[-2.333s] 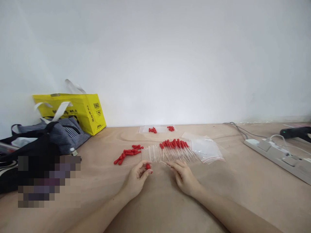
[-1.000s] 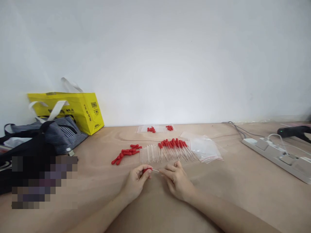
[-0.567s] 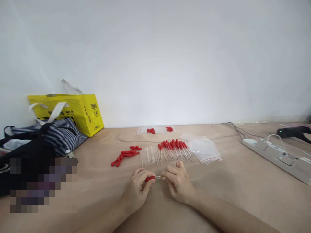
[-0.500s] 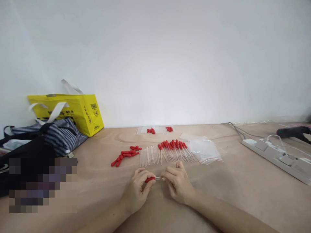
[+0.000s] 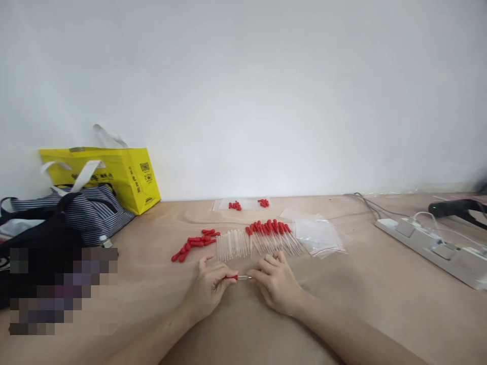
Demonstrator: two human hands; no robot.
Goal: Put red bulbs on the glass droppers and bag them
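Between thumb and fingers, my left hand [image 5: 209, 286] pinches a red rubber bulb [image 5: 233, 277]. A clear glass dropper tube [image 5: 242, 278] runs level from the bulb's mouth to my right hand [image 5: 277, 286], whose closed fingertips grip its other end. How deep the tube sits inside the bulb is hidden. Just beyond my hands lies a row of bare glass tubes [image 5: 233, 245]. To their right are several droppers [image 5: 279, 242] with red bulbs on their tops. Loose red bulbs [image 5: 196, 242] lie in a heap to the left.
Clear plastic bags [image 5: 323, 235] lie behind the droppers. Another bag [image 5: 249, 204] with red bulbs and tubes is near the wall. A white power strip [image 5: 429, 253] with cables is at right. A yellow bag [image 5: 140, 187] and a striped bag [image 5: 95, 213] stand at left.
Both hands remain on the same bulb and tube. My left hand has shifted slightly left and its fingers now cover more of the bulb. The view has turned slightly.
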